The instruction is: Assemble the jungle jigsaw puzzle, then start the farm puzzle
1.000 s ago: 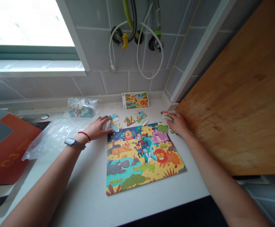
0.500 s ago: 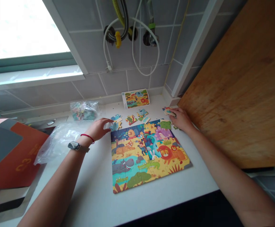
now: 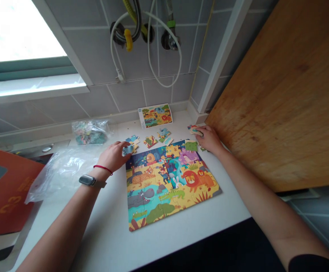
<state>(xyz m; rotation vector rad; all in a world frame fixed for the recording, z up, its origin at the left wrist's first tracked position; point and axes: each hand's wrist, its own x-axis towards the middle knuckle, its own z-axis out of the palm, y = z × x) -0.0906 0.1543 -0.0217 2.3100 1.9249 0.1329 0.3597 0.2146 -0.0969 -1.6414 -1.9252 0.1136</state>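
A partly assembled animal jigsaw puzzle [image 3: 153,194] lies on the white counter, with lions, a hippo and a crocodile on it. At its upper left corner my left hand [image 3: 114,155] has thumb and fingers closed on a light blue puzzle piece [image 3: 127,150]. Past the upper right corner, my right hand [image 3: 209,139] pinches a colourful puzzle piece [image 3: 194,130]; its fingers partly hide that piece. Beneath this hand more pieces show in part. Between the hands lie loose pieces, among them a red and green piece [image 3: 150,141] and a blue one [image 3: 163,133]. A green piece [image 3: 191,146] rests over the puzzle's top edge.
Against the tiled wall leans a picture card [image 3: 155,116] of the puzzle. A clear bag of pieces [image 3: 90,132] and a crumpled plastic bag [image 3: 65,172] lie left, beside an orange box [image 3: 14,196]. A wooden panel [image 3: 277,94] borders the right side. Hoses and a white cable [image 3: 150,56] hang above.
My left fingers have closed in on the light blue piece. The right hand stays at its pieces. The whole view has shifted, so everything sits slightly further left.
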